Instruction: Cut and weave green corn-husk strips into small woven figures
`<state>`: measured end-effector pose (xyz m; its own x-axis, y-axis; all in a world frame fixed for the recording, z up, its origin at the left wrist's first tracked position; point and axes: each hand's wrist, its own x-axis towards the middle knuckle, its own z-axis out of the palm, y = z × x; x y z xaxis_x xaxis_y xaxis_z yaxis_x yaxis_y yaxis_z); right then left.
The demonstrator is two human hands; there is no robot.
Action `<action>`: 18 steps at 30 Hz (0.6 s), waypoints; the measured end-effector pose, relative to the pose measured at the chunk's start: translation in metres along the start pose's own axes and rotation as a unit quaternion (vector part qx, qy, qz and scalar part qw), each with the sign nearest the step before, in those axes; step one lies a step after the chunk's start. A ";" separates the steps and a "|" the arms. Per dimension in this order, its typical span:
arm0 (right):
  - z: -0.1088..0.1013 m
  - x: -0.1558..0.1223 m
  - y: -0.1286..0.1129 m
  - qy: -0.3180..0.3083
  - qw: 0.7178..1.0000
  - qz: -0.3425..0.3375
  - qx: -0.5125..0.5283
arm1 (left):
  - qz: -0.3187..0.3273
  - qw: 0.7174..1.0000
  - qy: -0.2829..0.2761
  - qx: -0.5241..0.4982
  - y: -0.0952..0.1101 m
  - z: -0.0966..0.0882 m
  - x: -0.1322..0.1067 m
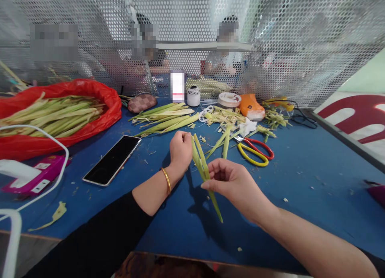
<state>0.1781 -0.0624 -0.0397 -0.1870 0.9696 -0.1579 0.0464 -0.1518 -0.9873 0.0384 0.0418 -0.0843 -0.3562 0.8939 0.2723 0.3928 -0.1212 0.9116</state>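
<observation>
My left hand [180, 150], with a gold bangle on its wrist, is closed round the upper ends of thin green leaf strips [201, 162]. My right hand [230, 180] pinches the same strips lower down, between thumb and forefinger. The strips run down to a point at the blue table [300, 166] below my right hand. Red and yellow scissors [255, 150] lie just beyond my right hand.
A red bag [99, 117] of green leaves sits at the left. A black phone [112, 160] lies left of my left hand. Loose leaves [165, 117], thread spools, an orange tool [251, 107] and cuttings lie at the back. A perforated screen [300, 49] with people behind it closes the far side.
</observation>
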 end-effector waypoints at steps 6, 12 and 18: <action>0.000 -0.001 0.002 -0.020 1.000 0.011 -0.015 | -0.009 1.000 0.011 -0.011 -0.001 0.000 0.004; -0.001 -0.003 -0.005 0.016 1.000 -0.019 -0.018 | -0.021 1.000 0.022 -0.004 0.000 0.001 0.005; 0.001 -0.003 -0.003 -0.013 1.000 -0.015 -0.002 | -0.024 0.999 0.033 -0.006 -0.001 0.000 0.007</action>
<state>0.1775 -0.0655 -0.0362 -0.2129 0.9686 -0.1284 0.0449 -0.1216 -0.9916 0.0358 0.0487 -0.0829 -0.4288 0.8687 0.2480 0.3641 -0.0850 0.9275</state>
